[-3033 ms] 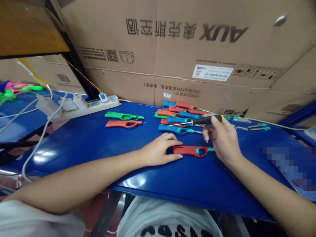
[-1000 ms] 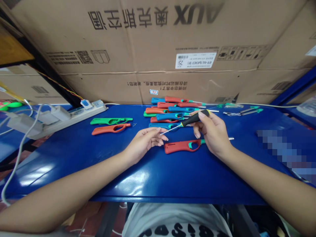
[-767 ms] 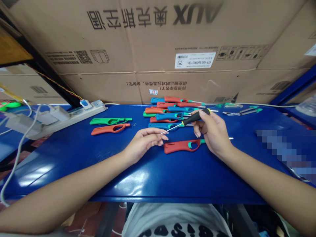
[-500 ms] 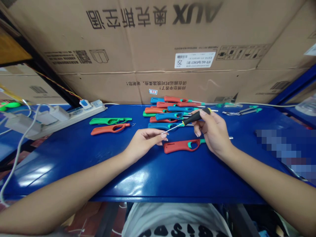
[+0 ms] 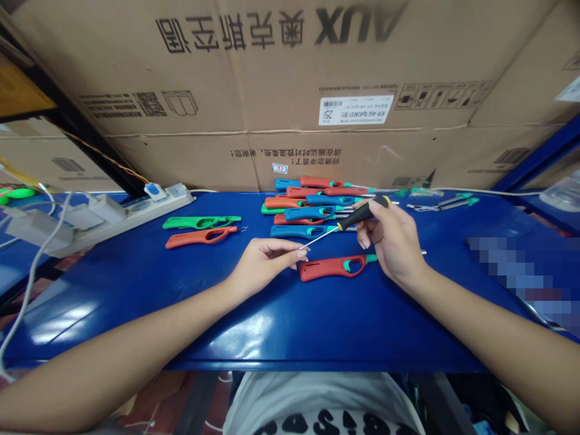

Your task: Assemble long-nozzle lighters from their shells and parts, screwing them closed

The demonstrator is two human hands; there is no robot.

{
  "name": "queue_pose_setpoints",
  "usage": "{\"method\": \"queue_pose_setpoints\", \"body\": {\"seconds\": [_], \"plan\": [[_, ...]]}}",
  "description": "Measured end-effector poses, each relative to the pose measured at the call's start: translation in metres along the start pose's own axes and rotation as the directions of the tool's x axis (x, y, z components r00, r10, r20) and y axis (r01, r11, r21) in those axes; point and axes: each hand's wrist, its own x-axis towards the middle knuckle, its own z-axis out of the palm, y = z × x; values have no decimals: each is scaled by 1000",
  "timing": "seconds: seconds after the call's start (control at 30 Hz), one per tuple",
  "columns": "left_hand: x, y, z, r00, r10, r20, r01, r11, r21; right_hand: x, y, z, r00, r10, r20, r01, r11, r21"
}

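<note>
My right hand grips the black and yellow handle of a screwdriver, whose thin shaft slants down to the left. The fingers of my left hand are pinched at the shaft's tip; whatever else they hold there is too small to make out. Just below the shaft lies a red lighter, its metal end partly behind my right hand. Behind the hands is a pile of red, blue, orange and green lighters. A green casing and an orange casing lie to the left, beside tiny screws.
A white power strip with plugs and cables stands at the left of the blue table. Metal rods with green ends lie at the back right. A large cardboard box walls off the back.
The screwdriver and my right hand have shifted very slightly to the right. My left hand keeps its pinch at the tip.
</note>
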Motion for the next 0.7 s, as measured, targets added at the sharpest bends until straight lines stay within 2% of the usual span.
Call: {"method": "queue_pose_setpoints", "body": {"seconds": [0.23, 0.33, 0.43, 0.57, 0.7], "plan": [[0, 0, 1, 999, 26, 32, -26, 1000, 8, -1, -1, -1, 1000, -16, 10, 16, 1000, 11], [-1, -1, 1, 996, 70, 53, -73, 996, 57, -2, -2, -2, 997, -77, 33, 77, 997, -27], [-4, -2, 2, 984, 149, 94, -165, 968, 192, -5, -8, -3, 980, -185, 75, 192, 976, -104], [-8, 0, 2, 956, 220, 194, -273, 909, 315, -11, -24, -2, 947, -262, 184, 299, 931, -212], [-10, 1, 2, 949, 234, 213, -300, 880, 369, -14, -34, 2, 898, -278, 340, 352, 919, -177]]}}
